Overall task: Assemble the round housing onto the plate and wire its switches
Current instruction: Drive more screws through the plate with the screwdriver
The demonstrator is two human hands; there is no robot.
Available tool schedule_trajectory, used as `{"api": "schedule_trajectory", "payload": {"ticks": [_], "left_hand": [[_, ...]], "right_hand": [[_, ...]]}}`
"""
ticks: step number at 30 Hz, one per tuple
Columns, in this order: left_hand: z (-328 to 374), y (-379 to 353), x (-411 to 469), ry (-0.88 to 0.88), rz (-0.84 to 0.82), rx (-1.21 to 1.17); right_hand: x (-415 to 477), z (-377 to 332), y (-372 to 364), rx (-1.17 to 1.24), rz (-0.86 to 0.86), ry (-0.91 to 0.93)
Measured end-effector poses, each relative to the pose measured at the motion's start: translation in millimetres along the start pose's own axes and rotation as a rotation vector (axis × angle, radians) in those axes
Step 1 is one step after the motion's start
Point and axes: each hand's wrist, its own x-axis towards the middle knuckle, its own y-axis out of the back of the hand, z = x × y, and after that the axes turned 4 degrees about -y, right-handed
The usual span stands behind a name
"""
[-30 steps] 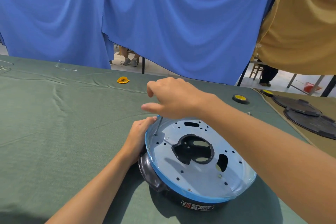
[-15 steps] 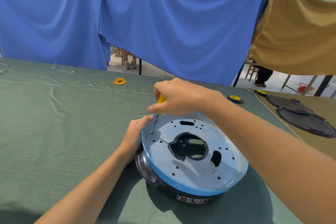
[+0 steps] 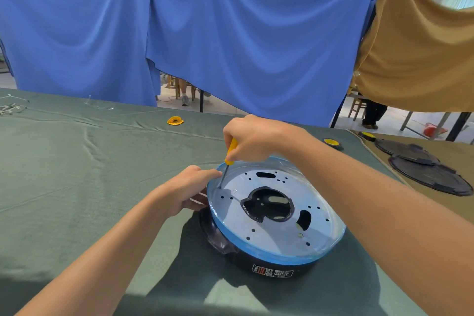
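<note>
Gripping screwdriver (image 3: 232, 149), right hand (image 3: 254, 136); housing (image 3: 241, 263) label (image 3: 272, 270) unreadable.

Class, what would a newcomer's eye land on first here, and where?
Front and centre, a silver plate with a blue rim sits on a black housing. The right hand grips a yellow screwdriver, tip down at the plate's left edge, while the left hand holds the housing beside it. Blue drapes hang behind.

Matt metal plate (image 3: 272, 236), glossy black, seemingly plastic housing (image 3: 220, 241).
</note>
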Motion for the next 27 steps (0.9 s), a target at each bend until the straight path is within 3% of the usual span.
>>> {"api": "schedule_trajectory", "payload": {"ticks": [4,10,13,17,20,23,27], "left_hand": [[3,-4,-2,-0.003,0.007,0.056],[4,-6,2,0.017,0.026,0.088],[3,-7,4,0.021,0.049,0.121],[5,-8,6,0.037,0.077,0.132],[6,-9,7,0.049,0.092,0.140],[6,-9,7,0.057,0.100,0.145],[7,-10,6,0.056,0.095,0.139]], "right_hand": [[0,-5,-8,0.063,0.126,-0.072],[-5,-4,1,0.037,0.000,-0.004],[-3,-5,-3,0.057,0.138,0.058],[4,-9,-16,0.054,0.238,-0.016],[7,-7,-12,0.042,0.168,-0.067],[7,-5,-2,0.049,0.036,0.012],[10,-7,-5,0.053,0.197,0.058]]}}
